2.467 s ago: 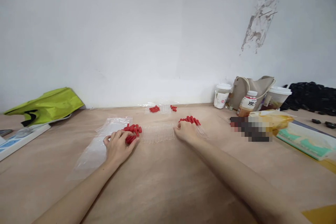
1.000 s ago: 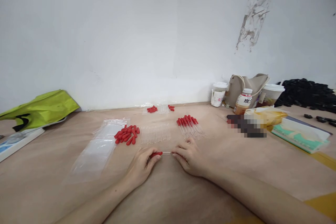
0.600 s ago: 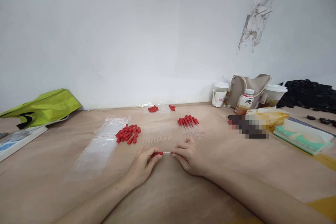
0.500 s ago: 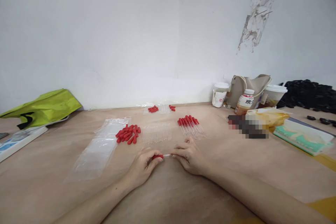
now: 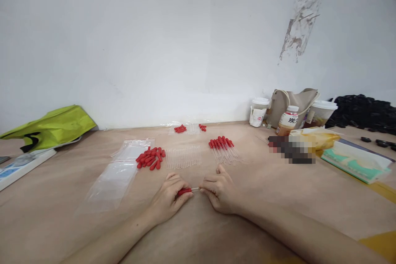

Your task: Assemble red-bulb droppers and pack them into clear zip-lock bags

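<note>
My left hand [image 5: 171, 196] pinches a red rubber dropper bulb [image 5: 185, 191] between thumb and fingers. From the bulb's right end runs a thin clear glass dropper tube [image 5: 195, 189], whose other end is pinched in my right hand [image 5: 219, 189]; the fingers hide that end. Beyond my left hand lies a heap of loose red bulbs [image 5: 150, 158]. To its right is a row of clear tubes [image 5: 183, 156] side by side. Past my right hand, several droppers with red bulbs fitted [image 5: 223, 148] lie in a group.
Clear zip bags [image 5: 113, 179] lie at left, near a power strip [image 5: 27, 167] and a yellow-green bag [image 5: 58, 126]. More red bulbs [image 5: 180, 128] lie in plastic by the wall. At right stand cups [image 5: 259, 112], a bottle [image 5: 287, 121] and a tissue pack [image 5: 354, 163].
Both hands have come slightly nearer to me, with the bulb and tube between them. My right hand's fingers have drawn together a little. Nothing on the table has moved.
</note>
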The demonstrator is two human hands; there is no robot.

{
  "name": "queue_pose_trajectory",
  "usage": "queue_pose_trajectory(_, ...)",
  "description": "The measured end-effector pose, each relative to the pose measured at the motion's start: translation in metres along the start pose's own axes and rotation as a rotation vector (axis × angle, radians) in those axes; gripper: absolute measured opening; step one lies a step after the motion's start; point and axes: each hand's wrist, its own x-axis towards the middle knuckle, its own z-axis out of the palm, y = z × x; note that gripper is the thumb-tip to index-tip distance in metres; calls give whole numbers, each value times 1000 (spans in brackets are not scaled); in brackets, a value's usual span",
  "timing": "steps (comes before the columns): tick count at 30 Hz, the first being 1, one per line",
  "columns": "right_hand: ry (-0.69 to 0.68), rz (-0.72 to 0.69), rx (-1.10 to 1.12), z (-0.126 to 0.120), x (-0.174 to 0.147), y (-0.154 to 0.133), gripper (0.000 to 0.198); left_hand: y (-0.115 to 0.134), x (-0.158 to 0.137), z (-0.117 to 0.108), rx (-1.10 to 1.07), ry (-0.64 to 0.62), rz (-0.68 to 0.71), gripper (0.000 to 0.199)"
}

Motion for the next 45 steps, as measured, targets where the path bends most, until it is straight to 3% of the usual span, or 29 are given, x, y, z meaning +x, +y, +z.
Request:
queue_pose_trajectory(10, -18, 9, -10, 2, 2, -6, 15, 4, -1, -2, 72, -47, 42, 15)
queue_pose_trajectory(17, -29, -42, -148, -11, 6, -12, 16, -9, 2, -7, 175, -58, 111, 15)
queue_pose_trajectory(19, -51, -27, -188, -15, 8, -10, 16, -15, 0, -8, 188, -4, 94, 18)
queue_pose_trajectory(21, -65, 98, -185, -20, 11, -1, 19, -22, -2, -10, 198, 100, 9, 26)
queue_pose_trajectory(23, -63, 338, -132, -24, 19, 16, 24, -29, -4, -11, 189, 174, -115, 31)
queue_pose_trajectory(26, -43, 688, -56, -23, 36, 47, 32, -37, -4, -13, 146, 184, -262, 26)
queue_pose_trajectory(29, -49, 845, -130, -11, 54, 68, 38, -39, -4, -14, 161, 152, -282, 21)
queue_pose_trajectory(33, -77, 903, -229, 12, 68, 74, 30, -35, -5, -16, 235, 93, -219, 18)
queue_pose_trajectory(39, -116, 889, -299, 23, 69, 75, 30, -33, -6, -16, 380, 135, -226, 36)
queue_pose_trajectory(45, -144, 895, -349, 20, 67, 75, 32, -46, -5, -28, 552, 187, -314, 17)
